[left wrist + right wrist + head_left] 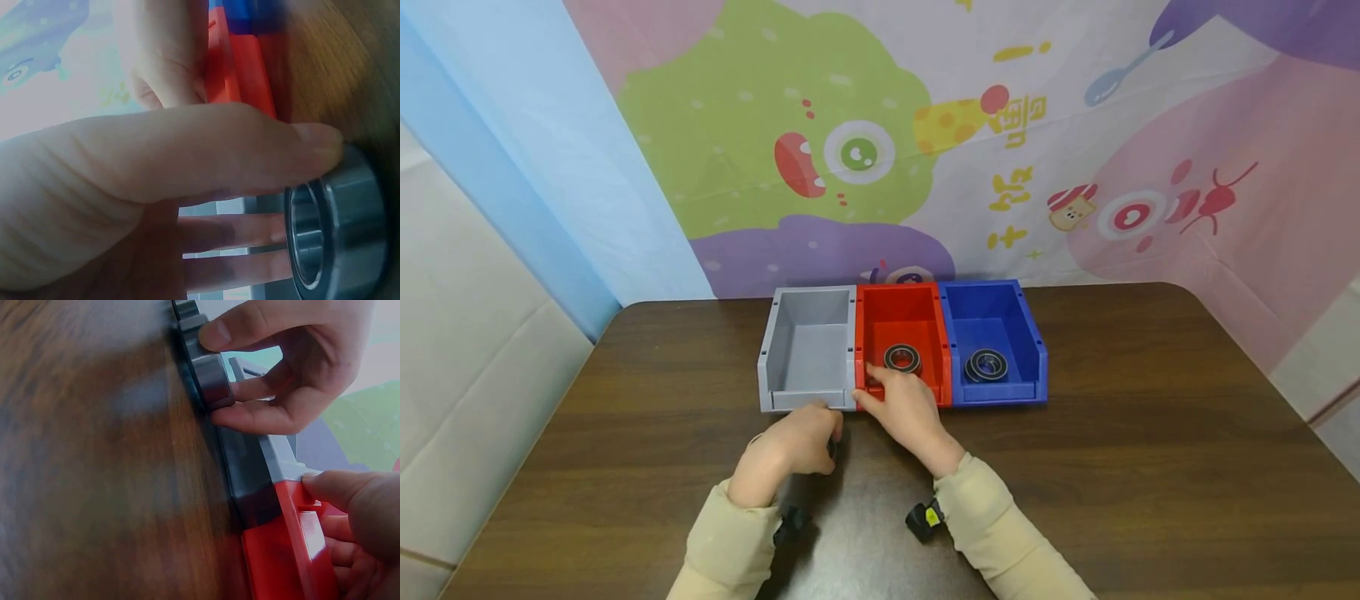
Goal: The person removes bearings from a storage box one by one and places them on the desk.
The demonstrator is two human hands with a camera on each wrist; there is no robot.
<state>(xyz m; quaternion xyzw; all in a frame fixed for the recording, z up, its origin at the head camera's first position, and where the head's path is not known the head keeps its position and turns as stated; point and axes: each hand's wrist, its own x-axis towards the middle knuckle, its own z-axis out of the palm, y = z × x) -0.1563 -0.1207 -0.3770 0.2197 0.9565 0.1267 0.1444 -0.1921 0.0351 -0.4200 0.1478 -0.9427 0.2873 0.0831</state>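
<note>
Left hand has a bearing pinched between thumb and fingers, low over the surface, just in front of the grey bin. Right hand is gripping the red bin's front edge. There's another bearing sitting inside that bin, and more bearing stuff in the blue one.

At two o'clock the left hand pinches a dark, shiny, rounded metal piece at twelve, while at four the right hand grips a red plastic bin adjoining a grey plastic bin at three, with brown wood-grain tabletop at nine.
</note>
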